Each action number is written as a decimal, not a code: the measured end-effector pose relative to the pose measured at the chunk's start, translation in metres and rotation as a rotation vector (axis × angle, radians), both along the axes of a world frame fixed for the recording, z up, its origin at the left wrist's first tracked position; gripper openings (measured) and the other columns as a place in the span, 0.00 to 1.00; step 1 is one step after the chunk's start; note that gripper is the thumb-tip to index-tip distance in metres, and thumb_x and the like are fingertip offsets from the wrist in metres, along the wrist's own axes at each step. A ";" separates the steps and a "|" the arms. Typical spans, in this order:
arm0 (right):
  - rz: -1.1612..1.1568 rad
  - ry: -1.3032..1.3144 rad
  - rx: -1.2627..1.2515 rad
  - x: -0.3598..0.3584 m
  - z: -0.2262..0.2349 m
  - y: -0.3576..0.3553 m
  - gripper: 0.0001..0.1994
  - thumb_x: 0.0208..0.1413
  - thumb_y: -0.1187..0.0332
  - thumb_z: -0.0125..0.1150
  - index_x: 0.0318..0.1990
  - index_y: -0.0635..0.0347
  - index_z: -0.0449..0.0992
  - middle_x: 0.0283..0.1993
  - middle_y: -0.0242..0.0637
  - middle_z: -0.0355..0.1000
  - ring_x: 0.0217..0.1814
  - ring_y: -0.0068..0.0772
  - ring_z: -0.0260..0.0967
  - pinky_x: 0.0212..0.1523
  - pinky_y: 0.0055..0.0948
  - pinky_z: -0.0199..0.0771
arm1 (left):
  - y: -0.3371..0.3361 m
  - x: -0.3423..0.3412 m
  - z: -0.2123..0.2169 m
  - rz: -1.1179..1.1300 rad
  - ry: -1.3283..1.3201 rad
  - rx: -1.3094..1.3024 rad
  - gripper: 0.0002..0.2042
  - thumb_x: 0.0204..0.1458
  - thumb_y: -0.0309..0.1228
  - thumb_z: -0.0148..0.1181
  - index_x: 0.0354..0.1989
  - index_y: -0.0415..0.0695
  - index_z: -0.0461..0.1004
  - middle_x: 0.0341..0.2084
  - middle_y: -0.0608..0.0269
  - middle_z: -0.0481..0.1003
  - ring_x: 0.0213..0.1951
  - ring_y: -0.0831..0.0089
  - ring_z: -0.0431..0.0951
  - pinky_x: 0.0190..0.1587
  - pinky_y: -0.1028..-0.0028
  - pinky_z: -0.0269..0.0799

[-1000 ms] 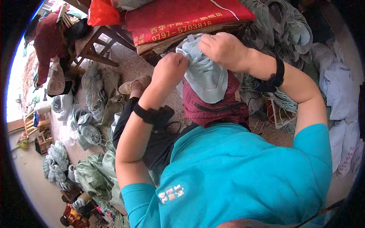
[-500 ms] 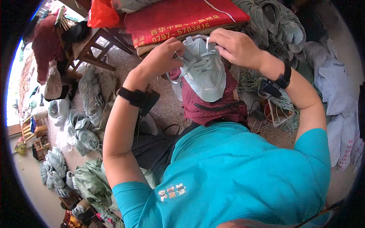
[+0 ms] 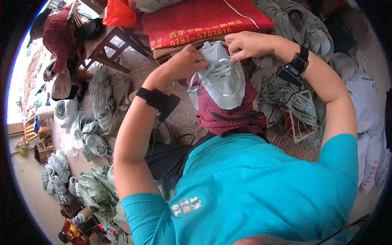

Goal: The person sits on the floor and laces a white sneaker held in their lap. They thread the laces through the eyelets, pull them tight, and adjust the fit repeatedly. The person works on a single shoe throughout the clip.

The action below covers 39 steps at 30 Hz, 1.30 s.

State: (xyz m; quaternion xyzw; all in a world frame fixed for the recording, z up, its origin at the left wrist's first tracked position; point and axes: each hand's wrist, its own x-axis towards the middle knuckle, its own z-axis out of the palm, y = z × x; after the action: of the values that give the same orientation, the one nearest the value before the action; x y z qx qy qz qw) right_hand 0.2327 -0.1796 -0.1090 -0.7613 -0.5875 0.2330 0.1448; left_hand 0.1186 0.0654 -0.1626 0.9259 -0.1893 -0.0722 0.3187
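Observation:
A pale green shoe upper [image 3: 222, 79] with pale laces lies laces-up on a dark red cloth [image 3: 230, 116] over my lap. My left hand [image 3: 185, 61] grips its left edge near the tongue. My right hand [image 3: 245, 44] pinches the top of the upper, at the tongue and the lace ends. Both wrists wear black bands with small devices. My teal shirt fills the lower part of the view.
A red cushion with yellow print [image 3: 204, 18] lies just beyond my hands. Heaps of pale green uppers [image 3: 96, 122] cover the floor at left; more are piled at upper right [image 3: 302, 24]. White bags [image 3: 367, 114] stand at right. A person in dark red [image 3: 61, 32] sits at a wooden table far left.
The upper has been turned over: its smooth side showed first, now the laced front faces up. Both hands shifted to its top end.

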 end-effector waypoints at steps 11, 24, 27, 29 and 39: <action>-0.751 0.566 0.101 -0.025 -0.025 0.007 0.13 0.55 0.59 0.61 0.26 0.58 0.80 0.34 0.27 0.66 0.34 0.20 0.63 0.32 0.22 0.63 | -0.027 -0.016 -0.018 0.461 0.193 -0.561 0.11 0.54 0.35 0.61 0.29 0.40 0.79 0.35 0.67 0.67 0.39 0.77 0.67 0.41 0.79 0.64; -0.395 0.784 0.559 -0.056 0.022 0.040 0.09 0.63 0.64 0.52 0.36 0.57 0.75 0.32 0.22 0.69 0.29 0.10 0.60 0.31 0.14 0.62 | 0.010 -0.018 0.004 -0.045 -0.288 -0.062 0.11 0.49 0.30 0.63 0.40 0.43 0.74 0.36 0.59 0.70 0.37 0.63 0.73 0.41 0.68 0.71; -0.474 0.866 0.462 -0.050 0.008 0.037 0.09 0.65 0.63 0.49 0.40 0.58 0.74 0.30 0.24 0.69 0.26 0.10 0.62 0.29 0.15 0.65 | 0.005 -0.019 0.002 -0.012 -0.251 -0.090 0.08 0.49 0.34 0.62 0.33 0.42 0.76 0.36 0.53 0.70 0.38 0.57 0.75 0.40 0.64 0.72; -0.563 0.874 0.349 -0.048 0.011 0.031 0.10 0.66 0.63 0.49 0.42 0.58 0.73 0.30 0.25 0.69 0.26 0.12 0.63 0.29 0.15 0.66 | -0.003 -0.018 -0.010 0.057 -0.190 -0.152 0.10 0.49 0.36 0.62 0.29 0.41 0.77 0.35 0.52 0.70 0.37 0.57 0.75 0.40 0.63 0.72; -0.404 0.778 0.652 -0.073 0.046 0.027 0.07 0.64 0.69 0.52 0.42 0.59 0.74 0.35 0.25 0.71 0.34 0.14 0.66 0.36 0.15 0.67 | -0.059 -0.025 0.038 0.580 -0.170 -1.076 0.13 0.54 0.35 0.60 0.23 0.38 0.78 0.32 0.62 0.72 0.42 0.73 0.67 0.43 0.73 0.64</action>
State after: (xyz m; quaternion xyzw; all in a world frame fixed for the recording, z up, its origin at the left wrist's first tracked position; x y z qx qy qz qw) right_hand 0.1599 -0.1531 -0.0628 -0.6323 -0.3745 0.2705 0.6219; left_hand 0.0936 0.0062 -0.1241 0.6517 0.0353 0.1972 0.7316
